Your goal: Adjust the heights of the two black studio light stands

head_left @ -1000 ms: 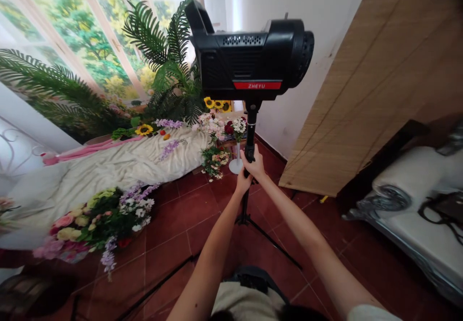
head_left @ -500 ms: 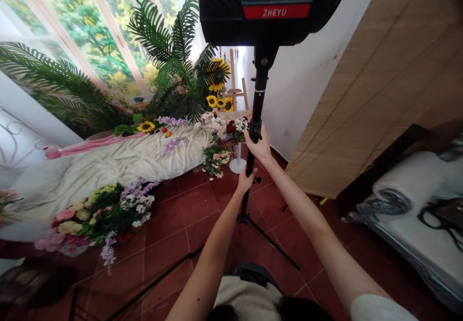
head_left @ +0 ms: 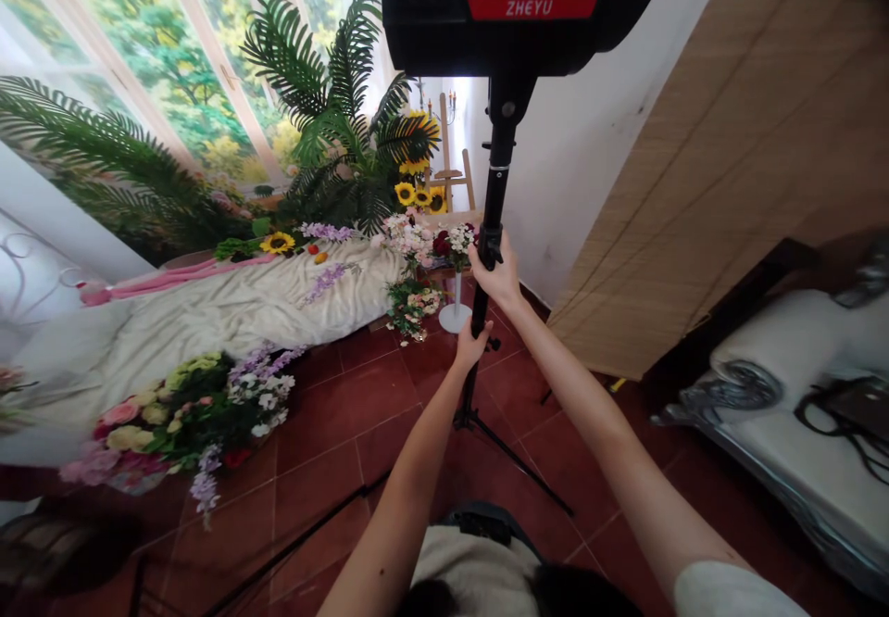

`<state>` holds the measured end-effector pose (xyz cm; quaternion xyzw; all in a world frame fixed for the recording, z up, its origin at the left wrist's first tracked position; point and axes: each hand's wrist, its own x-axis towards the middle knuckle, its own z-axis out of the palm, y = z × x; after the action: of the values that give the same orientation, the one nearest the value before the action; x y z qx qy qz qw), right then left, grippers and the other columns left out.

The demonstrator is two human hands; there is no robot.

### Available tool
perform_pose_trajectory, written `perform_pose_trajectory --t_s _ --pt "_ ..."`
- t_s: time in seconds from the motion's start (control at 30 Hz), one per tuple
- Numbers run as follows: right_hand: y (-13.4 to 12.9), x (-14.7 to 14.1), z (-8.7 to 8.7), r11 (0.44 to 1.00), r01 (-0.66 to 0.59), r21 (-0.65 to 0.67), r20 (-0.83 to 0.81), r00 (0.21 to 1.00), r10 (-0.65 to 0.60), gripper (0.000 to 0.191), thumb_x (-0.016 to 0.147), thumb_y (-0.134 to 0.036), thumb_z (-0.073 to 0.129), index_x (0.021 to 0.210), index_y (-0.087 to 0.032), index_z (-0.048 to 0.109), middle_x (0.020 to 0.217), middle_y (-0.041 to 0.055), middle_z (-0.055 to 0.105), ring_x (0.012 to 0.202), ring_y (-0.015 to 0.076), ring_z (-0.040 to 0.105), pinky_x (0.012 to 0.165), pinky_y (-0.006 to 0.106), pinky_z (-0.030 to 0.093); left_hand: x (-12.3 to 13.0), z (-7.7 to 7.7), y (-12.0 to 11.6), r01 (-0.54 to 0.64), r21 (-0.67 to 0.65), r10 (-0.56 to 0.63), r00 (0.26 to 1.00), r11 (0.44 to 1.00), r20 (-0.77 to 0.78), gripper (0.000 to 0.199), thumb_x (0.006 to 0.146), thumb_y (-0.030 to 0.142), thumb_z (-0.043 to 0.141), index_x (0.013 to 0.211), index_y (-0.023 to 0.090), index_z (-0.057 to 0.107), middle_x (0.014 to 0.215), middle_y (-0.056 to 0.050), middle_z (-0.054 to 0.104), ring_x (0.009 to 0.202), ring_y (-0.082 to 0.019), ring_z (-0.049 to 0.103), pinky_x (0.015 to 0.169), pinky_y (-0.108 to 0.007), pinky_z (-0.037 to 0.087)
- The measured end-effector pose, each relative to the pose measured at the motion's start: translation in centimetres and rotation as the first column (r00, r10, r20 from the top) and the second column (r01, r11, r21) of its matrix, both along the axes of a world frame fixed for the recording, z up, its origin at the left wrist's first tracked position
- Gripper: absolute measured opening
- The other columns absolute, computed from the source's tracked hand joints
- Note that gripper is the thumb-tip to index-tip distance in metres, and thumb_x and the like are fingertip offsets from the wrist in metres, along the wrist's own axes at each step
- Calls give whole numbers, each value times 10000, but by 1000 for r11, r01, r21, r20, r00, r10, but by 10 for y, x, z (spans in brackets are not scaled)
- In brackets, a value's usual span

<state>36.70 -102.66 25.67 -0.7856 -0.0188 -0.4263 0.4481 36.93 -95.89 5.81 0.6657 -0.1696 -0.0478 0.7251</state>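
The left hand (head_left: 474,346) is clasped around the smooth, round black pole of a stand (head_left: 481,306); the right hand (head_left: 500,276) grips it higher, at a chunky collar (head_left: 492,243), with some fingers hidden behind. Atop the pole sits a boxy black lamp (head_left: 514,47), its upper part cut off. The stand's thin legs (head_left: 522,465) spread over reddish tiles (head_left: 319,450), one passing behind the left forearm. Beyond lie a creased cream cloth (head_left: 208,307) and feathery palm leaves (head_left: 354,52).
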Motion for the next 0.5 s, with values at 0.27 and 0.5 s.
perform_pose_trajectory --t_s 0.27,0.5 --pt "1 -1 -14 1000 -16 23 -28 999 16 361 845 -531 528 1033 -231 460 698 -15 576 634 187 617 643 322 517 -3 6 2 -3 13 2 999 1000 42 470 746 616 597 909 182 521 632 34 515 472 -82 508 457 -211 443" --pt "2 -2 -20 1000 -7 22 -87 996 9 370 841 -541 528 1033 -232 461 722 -8 580 631 192 623 639 326 510 1 4 0 -10 8 9 998 1000 68 470 748 612 600 925 182 530 632 35 502 499 -87 495 490 -219 439"
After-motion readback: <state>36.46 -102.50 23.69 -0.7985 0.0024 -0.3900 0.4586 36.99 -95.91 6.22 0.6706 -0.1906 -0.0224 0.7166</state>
